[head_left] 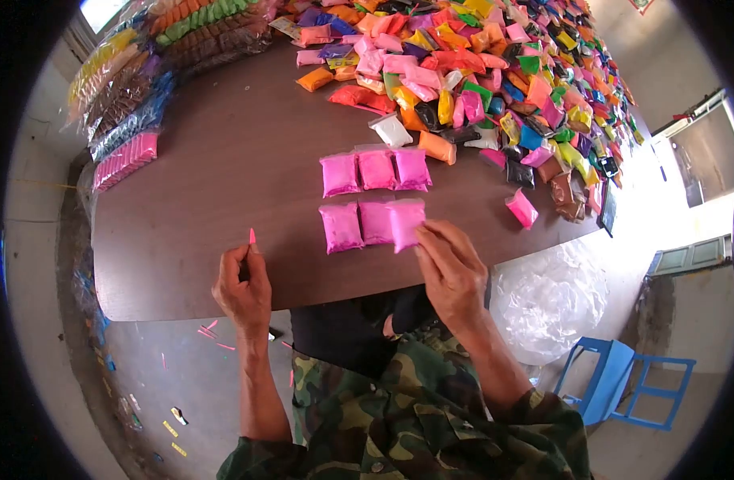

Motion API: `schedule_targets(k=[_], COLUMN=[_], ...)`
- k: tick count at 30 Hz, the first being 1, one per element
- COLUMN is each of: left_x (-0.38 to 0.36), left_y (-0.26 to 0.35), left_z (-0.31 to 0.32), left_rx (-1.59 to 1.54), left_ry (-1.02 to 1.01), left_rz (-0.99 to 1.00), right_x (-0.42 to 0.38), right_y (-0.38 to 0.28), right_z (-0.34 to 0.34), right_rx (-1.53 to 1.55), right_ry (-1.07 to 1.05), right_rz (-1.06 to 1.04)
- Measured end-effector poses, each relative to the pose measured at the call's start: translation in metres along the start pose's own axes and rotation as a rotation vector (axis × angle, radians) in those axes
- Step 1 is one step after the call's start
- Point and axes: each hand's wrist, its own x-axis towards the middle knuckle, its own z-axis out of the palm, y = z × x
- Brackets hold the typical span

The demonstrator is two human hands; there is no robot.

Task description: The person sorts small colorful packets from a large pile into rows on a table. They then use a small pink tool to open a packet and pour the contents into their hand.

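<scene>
My left hand [244, 286] is closed in a pinch over the table's front edge, with a small pink strip [252, 235] sticking up from the fingertips. Thumb and fingers of my right hand [455, 276] grip the right edge of a pink packet [407, 225]. This packet is at the right end of a row, slightly overlapping the middle packet [375, 223]; another pink packet [341, 228] lies at the left. Just behind is a second row of three pink packets [376, 171].
A large heap of coloured packets [495, 72] covers the table's back right. Bundled packets in clear plastic [127, 104] stand at the back left. A lone pink packet [521, 209] lies to the right. Clear plastic [551, 300] and a blue stool [611, 380] are below the table's right side.
</scene>
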Motion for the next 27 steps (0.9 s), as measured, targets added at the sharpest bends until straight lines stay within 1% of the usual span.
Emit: schedule_targets(k=[2,5,8,11,14,16,17,20,21,24,25,27], left_x=[0.000,-0.001,-0.002,-0.003,-0.003,-0.004,-0.005,-0.005,-0.005,-0.005,-0.003,-0.003], left_y=[0.001,-0.003,0.000,-0.004,-0.002,-0.006,-0.008,-0.008,-0.009,-0.010,-0.006,-0.005], left_z=[-0.002,0.001,0.000,0.001,0.000,0.000,0.002,0.003,0.003,0.002,0.003,0.003], left_rx=[0.017,-0.014,-0.035,-0.017,-0.012,-0.001,-0.004,-0.003,0.001,-0.003,0.031,0.019], left_ry=[-0.020,0.009,0.001,-0.004,-0.034,-0.016,-0.011,-0.011,-0.003,-0.026,0.002,-0.008], left_rz=[-0.010,0.002,-0.035,0.017,-0.033,-0.030,-0.030,-0.042,-0.084,-0.096,-0.013,-0.027], right_x=[0.003,0.004,0.005,0.005,0.006,0.004,0.003,0.003,0.001,-0.005,-0.005,-0.005], right_y=[0.001,0.002,-0.001,-0.001,0.002,-0.002,-0.002,0.010,0.019,0.070,0.085,0.110], right_z=[0.015,0.033,0.034,0.034,0.034,0.033,0.029,0.008,-0.005,-0.039,-0.051,-0.073], right_rx=[0.022,0.039,-0.017,-0.019,-0.017,0.013,0.018,-0.106,-0.150,-0.359,-0.413,-0.515], right_ry=[-0.027,-0.087,-0.110,-0.120,-0.100,-0.083,-0.075,-0.037,-0.039,0.135,0.154,0.192], right_rz=[-0.010,-0.004,-0.048,-0.051,-0.070,-0.013,0.018,-0.031,0.004,0.030,0.072,0.160])
